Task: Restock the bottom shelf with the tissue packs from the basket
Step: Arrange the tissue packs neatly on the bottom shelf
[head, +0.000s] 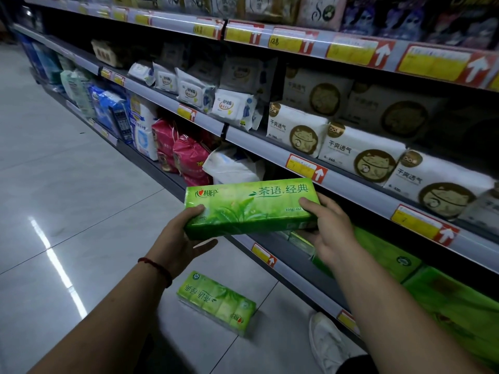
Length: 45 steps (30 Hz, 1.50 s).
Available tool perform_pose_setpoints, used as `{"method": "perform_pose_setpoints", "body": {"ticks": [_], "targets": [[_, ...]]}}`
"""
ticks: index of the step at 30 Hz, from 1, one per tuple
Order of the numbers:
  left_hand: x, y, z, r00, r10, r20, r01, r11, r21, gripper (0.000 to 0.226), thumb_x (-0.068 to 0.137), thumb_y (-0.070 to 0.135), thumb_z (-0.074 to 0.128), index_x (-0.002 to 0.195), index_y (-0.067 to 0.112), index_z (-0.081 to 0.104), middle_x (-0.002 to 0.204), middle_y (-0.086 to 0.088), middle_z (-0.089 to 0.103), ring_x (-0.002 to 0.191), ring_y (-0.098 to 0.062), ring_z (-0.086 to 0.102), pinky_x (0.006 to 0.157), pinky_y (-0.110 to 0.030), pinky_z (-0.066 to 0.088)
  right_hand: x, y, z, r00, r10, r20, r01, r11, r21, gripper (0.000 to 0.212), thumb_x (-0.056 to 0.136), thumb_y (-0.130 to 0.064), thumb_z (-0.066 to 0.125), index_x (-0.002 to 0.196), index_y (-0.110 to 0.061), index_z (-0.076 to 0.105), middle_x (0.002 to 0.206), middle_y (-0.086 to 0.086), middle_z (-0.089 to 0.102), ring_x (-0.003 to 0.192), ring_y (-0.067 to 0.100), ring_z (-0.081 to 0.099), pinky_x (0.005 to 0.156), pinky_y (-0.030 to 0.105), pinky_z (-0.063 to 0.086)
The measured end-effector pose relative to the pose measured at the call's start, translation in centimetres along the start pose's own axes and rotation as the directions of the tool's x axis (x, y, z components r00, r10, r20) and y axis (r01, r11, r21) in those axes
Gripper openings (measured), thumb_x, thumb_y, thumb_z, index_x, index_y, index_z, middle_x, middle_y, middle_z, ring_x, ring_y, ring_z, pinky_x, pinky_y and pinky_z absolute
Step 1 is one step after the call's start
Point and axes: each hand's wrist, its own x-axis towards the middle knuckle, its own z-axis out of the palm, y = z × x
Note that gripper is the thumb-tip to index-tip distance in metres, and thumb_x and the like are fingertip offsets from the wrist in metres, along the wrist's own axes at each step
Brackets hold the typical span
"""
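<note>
1. We're holding one green tissue pack (251,209) up in front of the shelving, flat side up and printed face toward us, with both hands clamped on it.
2. Our left hand (183,238) is gripping the pack's left end, thumb on top and fingers curling underneath.
3. Our right hand (329,228) is gripping the right end the same way, thumb resting on the top face.
4. The pack is hovering just above the front edge of the bottom shelf (294,276), not touching it.
5. More green packs (388,255) are already lying on that shelf, to the right, behind our right arm.
6. A second green pack (216,302) is lying on the tiled floor (81,184), near us and below our hands.
7. We're wearing a red string bracelet (156,267) on the left wrist, and a white shoe (328,344) is poking in by the shelf base.
8. White packs with a cat logo (359,152) are sitting on the shelf above.
</note>
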Motion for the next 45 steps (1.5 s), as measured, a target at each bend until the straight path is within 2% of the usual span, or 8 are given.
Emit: {"method": "perform_pose_setpoints", "body": {"ticks": [4, 9, 13, 20, 27, 33, 37, 45], "targets": [[-0.3, 0.6, -0.1, 0.999, -0.032, 0.022, 0.033, 0.999, -0.013, 0.045, 0.089, 0.054, 0.063, 0.123, 0.025, 0.067, 0.117, -0.01, 0.076, 0.111, -0.033, 0.07, 0.1, -0.053, 0.051, 0.1, -0.3, 0.0, 0.999, 0.002, 0.048, -0.001, 1.0, -0.005, 0.034, 0.088, -0.011, 0.076, 0.119, -0.023, 0.071, 0.101, 0.005, 0.08, 0.1, 0.028, 0.073, 0.086, 0.048, 0.062], [-1.0, 0.9, 0.1, 0.998, -0.036, 0.045, 0.035, 0.999, 0.009, 0.043, 0.089, 0.039, 0.066, 0.127, 0.018, 0.065, 0.118, -0.012, 0.076, 0.102, -0.029, 0.073, 0.09, -0.045, 0.056, 0.6, -0.2, 0.6, 0.998, -0.003, 0.062, -0.002, 0.997, 0.072, 0.04, 0.084, -0.015, 0.08, 0.123, -0.02, 0.071, 0.11, 0.01, 0.078, 0.104, 0.031, 0.072, 0.078, 0.041, 0.061], [-1.0, 0.8, 0.3, 0.999, 0.041, -0.012, -0.043, 0.984, -0.17, 0.031, 0.095, 0.033, 0.062, 0.123, 0.018, 0.065, 0.12, -0.013, 0.075, 0.104, -0.03, 0.071, 0.087, -0.044, 0.056, 0.1, 0.2, 1.8, 0.986, 0.085, 0.143, -0.119, 0.961, 0.249, 0.058, 0.079, -0.027, 0.083, 0.131, -0.011, 0.064, 0.127, 0.018, 0.066, 0.109, 0.038, 0.071, 0.091, 0.048, 0.061], [-0.9, -0.1, 0.0, 0.996, 0.017, 0.085, -0.005, 0.99, -0.138, 0.046, 0.09, 0.026, 0.064, 0.135, 0.018, 0.06, 0.126, -0.012, 0.072, 0.116, -0.033, 0.069, 0.101, -0.049, 0.051, -2.4, 2.4, 5.6, 0.886, 0.217, 0.41, -0.211, 0.976, -0.061, 0.051, 0.088, -0.036, 0.077, 0.13, -0.013, 0.06, 0.128, 0.02, 0.068, 0.096, 0.04, 0.076, 0.089, 0.051, 0.06], [-1.0, -1.1, -0.9, 0.971, -0.185, 0.148, 0.151, 0.965, 0.214, 0.047, 0.086, 0.039, 0.07, 0.126, 0.015, 0.066, 0.119, -0.015, 0.074, 0.105, -0.037, 0.071, 0.097, -0.052, 0.054, -1.0, 4.5, 5.8, 0.94, 0.243, 0.238, -0.223, 0.969, -0.108, 0.026, 0.094, -0.004, 0.07, 0.116, -0.012, 0.059, 0.101, 0.013, 0.073, 0.061, 0.024, 0.073, 0.056, 0.039, 0.062], [0.4, -1.4, -2.7, 0.988, -0.157, 0.007, 0.15, 0.955, 0.254, 0.021, 0.088, 0.014, 0.072, 0.1, -0.003, 0.072, 0.101, -0.026, 0.069, 0.074, -0.028, 0.074, 0.069, -0.034, 0.064, 0.7, 5.5, 6.1, 0.938, 0.267, 0.221, -0.234, 0.958, -0.167, 0.025, 0.092, -0.003, 0.072, 0.111, -0.016, 0.062, 0.106, 0.011, 0.074, 0.084, 0.027, 0.072, 0.056, 0.037, 0.061], [2.2, -1.5, -2.5, 0.986, -0.164, 0.029, 0.157, 0.974, 0.162, 0.033, 0.083, 0.017, 0.073, 0.099, -0.011, 0.069, 0.097, -0.026, 0.058, 0.067, -0.025, 0.069, 0.063, -0.029, 0.061, 1.7, 6.4, 6.9, 0.93, 0.31, 0.195, -0.297, 0.95, -0.096, 0.013, 0.092, -0.01, 0.074, 0.103, -0.008, 0.067, 0.102, 0.016, 0.074, 0.082, 0.029, 0.073, 0.06, 0.039, 0.063], [7.9, -2.8, -0.2, 0.975, -0.207, 0.08, 0.177, 0.942, 0.284, 0.019, 0.091, 0.015, 0.071, 0.086, -0.003, 0.067, 0.068, -0.015, 0.061, 0.063, -0.023, 0.066, 0.07, -0.033, 0.06, 3.7, 9.6, 7.1, 0.856, 0.512, 0.068, -0.487, 0.844, -0.227, 0.051, 0.087, -0.03, 0.076, 0.13, -0.011, 0.057, 0.121, 0.02, 0.062, 0.09, 0.039, 0.069, 0.06, 0.046, 0.063]]}}
